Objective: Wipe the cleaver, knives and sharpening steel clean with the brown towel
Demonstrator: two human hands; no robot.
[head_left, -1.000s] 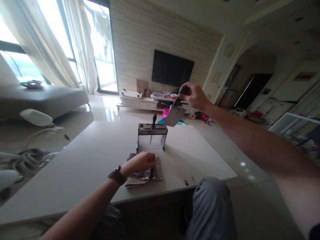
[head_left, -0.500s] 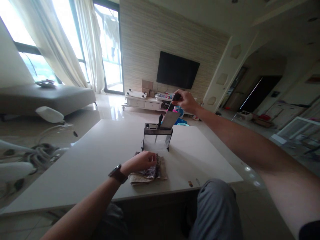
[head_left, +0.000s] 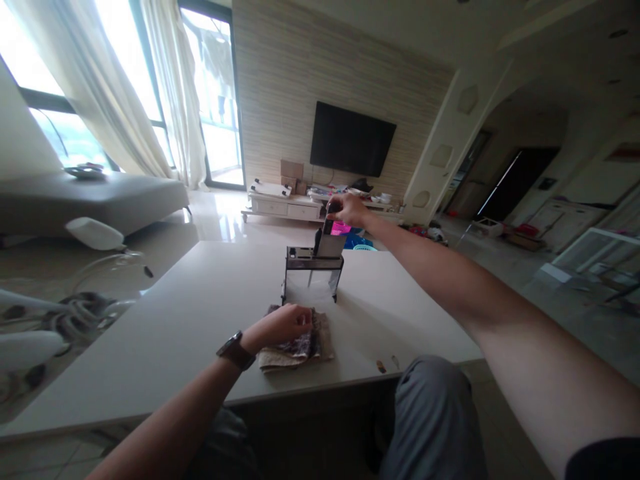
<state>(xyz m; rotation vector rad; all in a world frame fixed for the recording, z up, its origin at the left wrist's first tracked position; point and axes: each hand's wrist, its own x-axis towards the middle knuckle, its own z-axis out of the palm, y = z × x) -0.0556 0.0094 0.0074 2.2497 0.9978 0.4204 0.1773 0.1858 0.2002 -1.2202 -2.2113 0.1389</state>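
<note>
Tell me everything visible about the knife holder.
The knife holder stands upright on the white table, beyond the folded cloth. It has a dark frame, a shiny slotted top and a see-through body, perhaps plastic. One black-handled knife stands in it, blade visible through the front. A cleaver is at the top's right half; whether it has entered a slot is unclear.

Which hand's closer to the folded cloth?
Left. The left hand is at the cloth; the right hand is farther off, gripping the cleaver at the knife holder.

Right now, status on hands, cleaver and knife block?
Right hand holds cleaver at top of knife block. Left hand at cloth, contact unclear. Another black handle alongside.
</note>
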